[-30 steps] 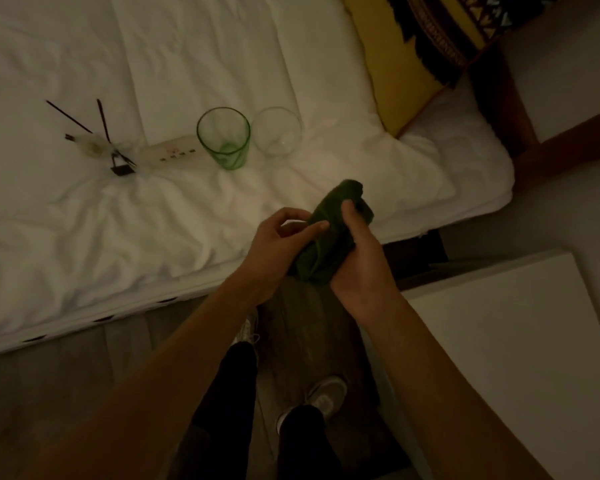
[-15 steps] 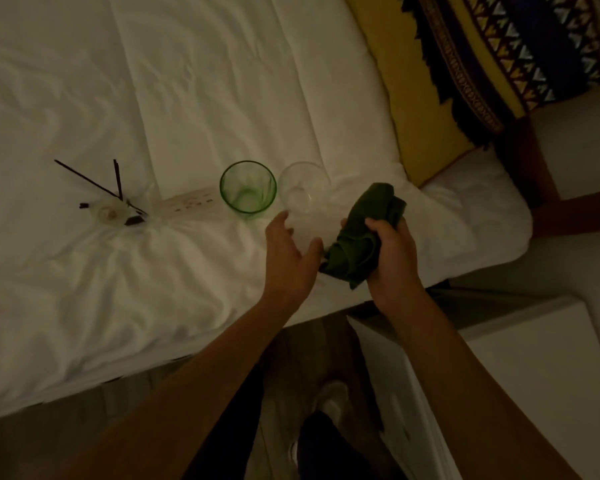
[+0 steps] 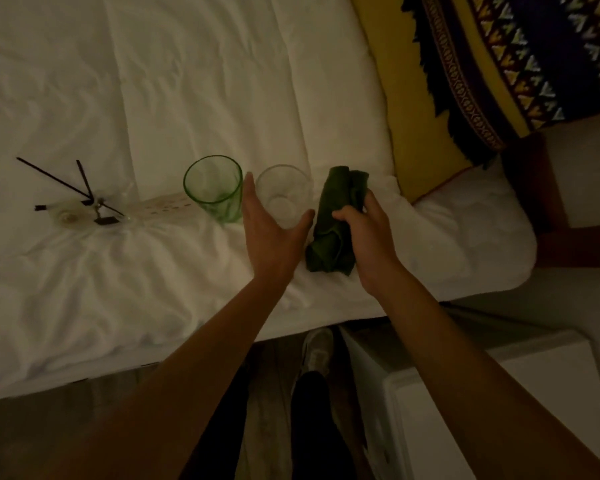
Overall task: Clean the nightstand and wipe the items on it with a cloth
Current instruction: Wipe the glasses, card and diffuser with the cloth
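Here the left hand [image 3: 274,230] cups open around the clear glass [image 3: 283,195]; right hand [image 3: 368,230] fingers clench the green cloth [image 3: 336,216].

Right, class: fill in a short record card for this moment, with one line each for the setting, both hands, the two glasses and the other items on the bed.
setting: white bed, white nightstand at lower right
left hand: open, reaching around the clear glass, grip not closed
right hand: holding the green cloth
green glass: upright, left of the clear glass
other items: reed diffuser, power strip
pillow: yellow, patterned
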`<state>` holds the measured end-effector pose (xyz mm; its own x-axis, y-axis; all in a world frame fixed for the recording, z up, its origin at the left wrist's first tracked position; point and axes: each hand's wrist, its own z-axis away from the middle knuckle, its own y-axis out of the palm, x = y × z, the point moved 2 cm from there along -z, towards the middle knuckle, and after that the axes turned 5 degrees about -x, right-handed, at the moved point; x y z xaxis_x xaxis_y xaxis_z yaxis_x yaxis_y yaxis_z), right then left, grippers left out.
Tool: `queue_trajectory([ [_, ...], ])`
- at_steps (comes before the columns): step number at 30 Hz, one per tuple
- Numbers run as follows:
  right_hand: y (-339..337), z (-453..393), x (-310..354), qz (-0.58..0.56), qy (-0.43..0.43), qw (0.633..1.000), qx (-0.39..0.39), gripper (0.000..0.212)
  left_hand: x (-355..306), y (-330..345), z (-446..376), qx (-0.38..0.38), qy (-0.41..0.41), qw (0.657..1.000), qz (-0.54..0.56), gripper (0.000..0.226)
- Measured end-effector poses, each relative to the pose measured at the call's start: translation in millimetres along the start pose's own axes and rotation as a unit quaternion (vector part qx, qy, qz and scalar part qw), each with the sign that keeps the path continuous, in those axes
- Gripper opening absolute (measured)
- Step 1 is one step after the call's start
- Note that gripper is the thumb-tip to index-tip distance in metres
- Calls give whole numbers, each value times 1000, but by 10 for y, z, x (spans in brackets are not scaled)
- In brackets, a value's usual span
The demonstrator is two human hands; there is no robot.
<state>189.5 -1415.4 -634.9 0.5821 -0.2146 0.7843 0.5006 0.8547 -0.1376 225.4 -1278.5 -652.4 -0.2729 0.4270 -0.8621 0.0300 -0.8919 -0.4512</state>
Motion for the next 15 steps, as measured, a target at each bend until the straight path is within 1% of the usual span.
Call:
queue_trajectory([
  [3, -128, -10, 106, 38, -33, 998, 34, 55, -121, 39, -63, -30, 8, 999, -16, 92],
  [5, -196, 1, 189, 65, -77, 994, 50, 61, -193, 14, -76, -29, 7, 1000, 4, 88],
  [7, -246, 38, 297, 92, -136, 985, 50, 66, -288, -27, -41, -7, 3, 999, 48, 87],
  [9, -257, 99, 400, 117, -204, 971, 38, 66, -375, -74, 21, 28, -13, 996, 85, 88],
  [12, -278, 193, 515, 135, -295, 945, 31, 57, -473, -148, 93, 71, -75, 983, 154, 87],
  [15, -289, 262, 579, 153, -367, 916, 40, 53, -538, -230, 81, 122, -143, 956, 225, 80],
])
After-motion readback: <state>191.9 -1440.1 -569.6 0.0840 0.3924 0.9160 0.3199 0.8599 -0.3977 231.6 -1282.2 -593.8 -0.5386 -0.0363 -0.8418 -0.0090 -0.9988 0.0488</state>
